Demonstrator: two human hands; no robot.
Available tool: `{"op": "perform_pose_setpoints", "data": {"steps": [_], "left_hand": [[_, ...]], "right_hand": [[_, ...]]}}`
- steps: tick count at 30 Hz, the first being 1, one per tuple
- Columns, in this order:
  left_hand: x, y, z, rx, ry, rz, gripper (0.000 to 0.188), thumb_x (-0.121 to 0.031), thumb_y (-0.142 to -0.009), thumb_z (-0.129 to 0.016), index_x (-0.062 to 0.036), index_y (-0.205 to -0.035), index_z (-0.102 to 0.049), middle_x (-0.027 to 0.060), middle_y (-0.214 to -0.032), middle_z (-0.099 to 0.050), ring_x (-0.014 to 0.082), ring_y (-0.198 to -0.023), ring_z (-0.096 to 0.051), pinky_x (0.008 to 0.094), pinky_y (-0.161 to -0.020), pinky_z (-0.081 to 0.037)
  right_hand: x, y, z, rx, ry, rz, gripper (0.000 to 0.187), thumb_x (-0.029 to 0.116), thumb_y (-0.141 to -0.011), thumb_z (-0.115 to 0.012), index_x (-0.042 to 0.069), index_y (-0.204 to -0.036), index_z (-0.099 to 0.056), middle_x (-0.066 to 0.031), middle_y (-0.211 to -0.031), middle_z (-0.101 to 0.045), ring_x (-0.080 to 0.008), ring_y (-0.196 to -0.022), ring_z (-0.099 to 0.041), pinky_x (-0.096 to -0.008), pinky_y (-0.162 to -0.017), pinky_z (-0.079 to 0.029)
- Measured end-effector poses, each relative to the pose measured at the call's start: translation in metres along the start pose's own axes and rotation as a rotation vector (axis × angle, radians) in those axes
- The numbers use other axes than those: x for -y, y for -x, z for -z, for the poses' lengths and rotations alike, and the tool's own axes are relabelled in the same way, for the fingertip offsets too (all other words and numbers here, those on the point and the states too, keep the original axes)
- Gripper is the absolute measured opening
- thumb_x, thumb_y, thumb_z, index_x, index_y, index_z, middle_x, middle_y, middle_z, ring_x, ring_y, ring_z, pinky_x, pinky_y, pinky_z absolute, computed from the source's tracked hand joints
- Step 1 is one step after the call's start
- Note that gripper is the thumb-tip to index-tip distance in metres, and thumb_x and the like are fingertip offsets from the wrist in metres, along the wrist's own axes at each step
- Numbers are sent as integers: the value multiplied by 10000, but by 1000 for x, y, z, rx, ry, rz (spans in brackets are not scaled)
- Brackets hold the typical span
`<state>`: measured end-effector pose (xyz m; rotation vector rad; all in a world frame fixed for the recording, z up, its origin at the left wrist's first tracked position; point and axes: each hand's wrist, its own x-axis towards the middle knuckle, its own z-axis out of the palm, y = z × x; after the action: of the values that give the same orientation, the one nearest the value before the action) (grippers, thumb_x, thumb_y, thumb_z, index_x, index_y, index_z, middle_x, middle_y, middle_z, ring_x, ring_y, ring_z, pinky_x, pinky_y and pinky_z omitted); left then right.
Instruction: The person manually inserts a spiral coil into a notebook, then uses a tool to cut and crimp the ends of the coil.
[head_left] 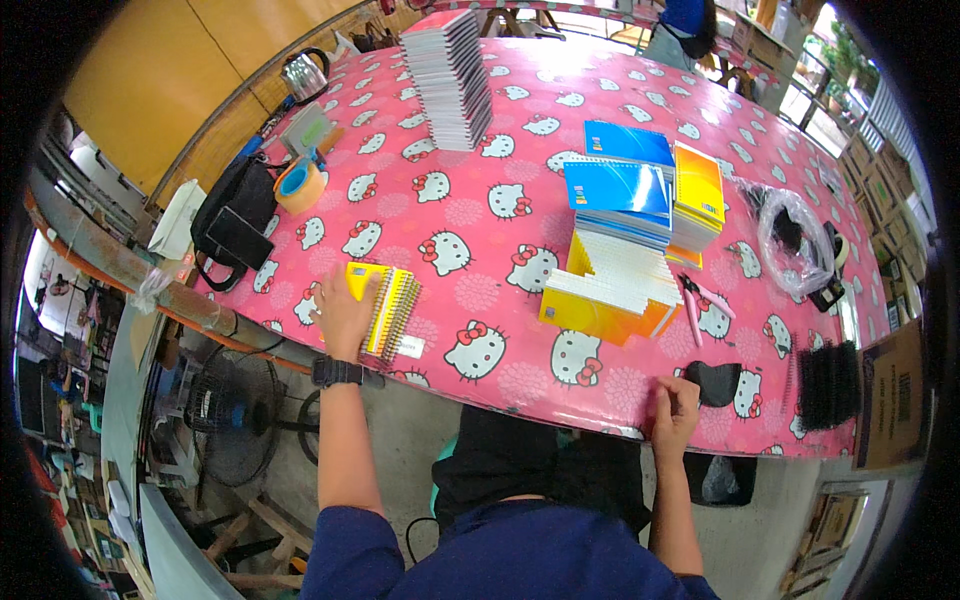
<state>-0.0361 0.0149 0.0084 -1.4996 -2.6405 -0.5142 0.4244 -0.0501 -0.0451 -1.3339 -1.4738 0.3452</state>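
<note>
A small stack of yellow spiral-bound notebooks [393, 308] lies at the near left edge of the pink patterned table [640, 395], its coils facing right. The left hand [343, 312] rests on the stack's left side, fingers spread over it. Well to the right, the right hand [674, 412] is at the near edge, its fingers curled in; whether it grips something small I cannot tell. Just beyond it sits a black pad [713, 383], with pink-handled pliers [697, 306] farther off. Left of the pliers are yellow-covered booklets [610, 298], with blue booklets [618, 190] behind them. Black coils [828, 385] lie at the near right. Beyond the left hand are a black bag [238, 200] and a tape roll [300, 187]; a tall notebook stack [447, 85] stands at the far side.
</note>
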Motion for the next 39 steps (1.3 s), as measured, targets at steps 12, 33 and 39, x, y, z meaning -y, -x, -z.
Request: {"op": "perform_pose_setpoints", "data": {"steps": [12, 33, 39], "left_hand": [[-112, 47, 96, 126, 907, -507, 774, -313, -669, -744, -33, -1311, -415, 194, -1292, -439, 303, -1241, -389, 457, -1024, -296], [-162, 135, 119, -130, 996, -1091, 270, -148, -742, -659, -31, -963, -559, 96, -846, -609, 274, -793, -599, 397, -745, -455], [-133, 141, -50, 515, 1291, -433, 407, 0, -730, -686, 0, -1082, -482, 89, -1014, -580, 184, -893, -567, 300, -806, -450]], "right_hand": [[5, -6, -4, 72, 80, -38, 117, 8, -755, -592, 27, -864, -627, -89, -820, -596, -229, -794, -510, -324, -713, -414], [89, -80, -43, 344, 52, 289, 195, 50, -656, -695, 66, -818, -587, -85, -789, -554, -286, -762, -533, -378, -648, -427], [86, -38, -32, 423, -300, -57, 139, 79, -744, -693, 39, -858, -622, -61, -791, -594, -195, -783, -581, -306, -673, -456]]}}
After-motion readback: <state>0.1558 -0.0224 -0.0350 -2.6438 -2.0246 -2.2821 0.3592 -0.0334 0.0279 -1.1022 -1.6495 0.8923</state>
